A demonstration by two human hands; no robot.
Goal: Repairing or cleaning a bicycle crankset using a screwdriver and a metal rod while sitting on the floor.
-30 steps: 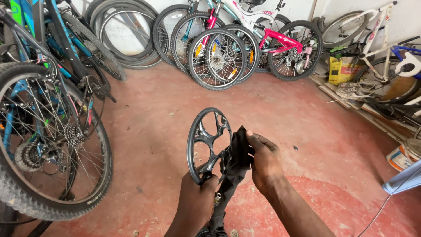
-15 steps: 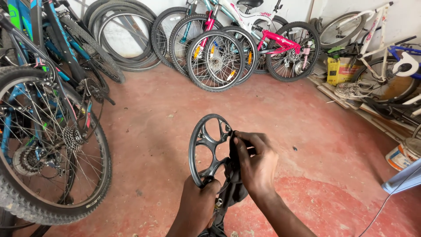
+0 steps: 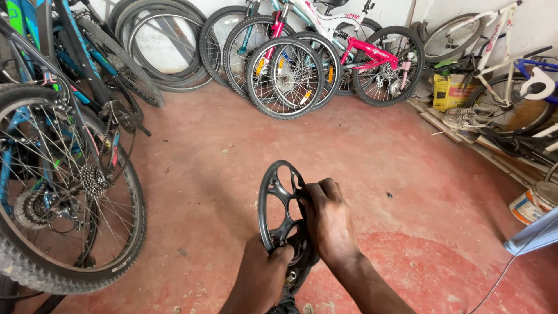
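I hold a black bicycle chainring with a round plastic guard (image 3: 278, 200) upright in front of me, low in the middle of the view. My left hand (image 3: 263, 272) grips its lower edge from below, thumb on the guard. My right hand (image 3: 329, 224) wraps over the right side, fingers curled around the part behind the guard, which they hide. A dark crank arm (image 3: 290, 291) hangs down between my wrists.
A large bicycle wheel with a cassette (image 3: 64, 192) stands close on the left. Several bicycles and loose tyres (image 3: 302, 64) lean along the back wall. More bikes, shoes and a yellow box (image 3: 453, 93) fill the right side. Red concrete floor (image 3: 372, 151) lies between.
My right hand has slid down and forward over the chainring's right side, closing more tightly on it. The left hand keeps its grip below. The view has shifted slightly.
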